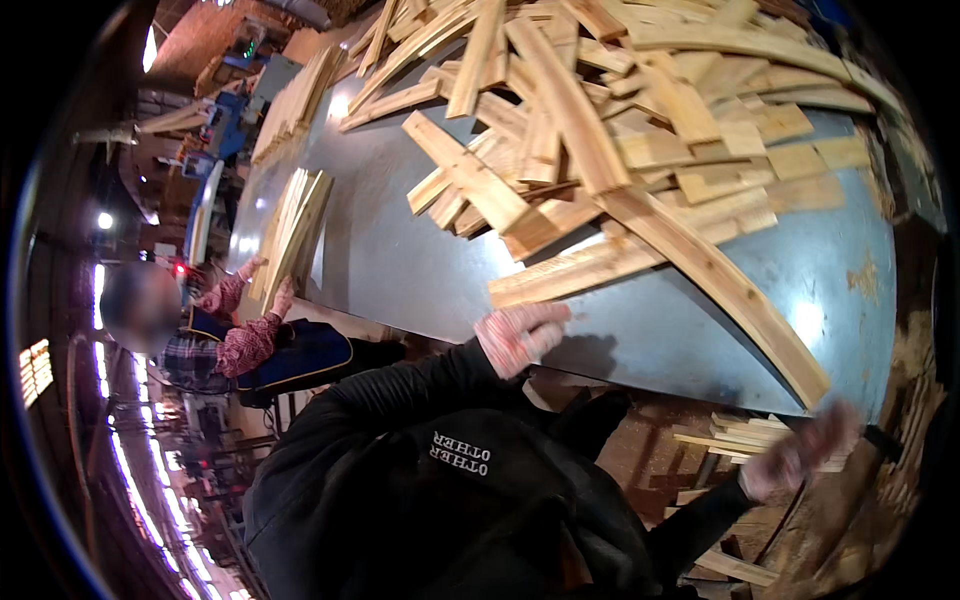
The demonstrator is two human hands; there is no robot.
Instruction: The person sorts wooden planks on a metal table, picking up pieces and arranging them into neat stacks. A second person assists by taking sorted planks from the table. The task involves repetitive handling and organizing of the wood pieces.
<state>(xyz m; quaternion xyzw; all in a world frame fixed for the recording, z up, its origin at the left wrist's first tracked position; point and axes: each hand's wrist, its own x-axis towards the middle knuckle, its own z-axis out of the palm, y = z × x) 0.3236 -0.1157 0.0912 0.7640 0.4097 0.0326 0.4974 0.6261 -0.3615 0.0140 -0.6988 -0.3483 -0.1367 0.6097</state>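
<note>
At frame right, a long, light-brown wooden board (708,264) is laid slanting up-left across the grey metal tabletop (385,240) from beside the nearer, gloved right hand (803,452), whose blurred grip cannot be judged, while nothing is held by the loosely extended left hand (520,338).

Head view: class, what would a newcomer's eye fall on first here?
First, the jumbled heap of boards at the upper right, on the metal table. Next come the left hand near the picture's centre and the blurred right hand at lower right. At the left, a co-worker holds a bundle of boards.
</note>
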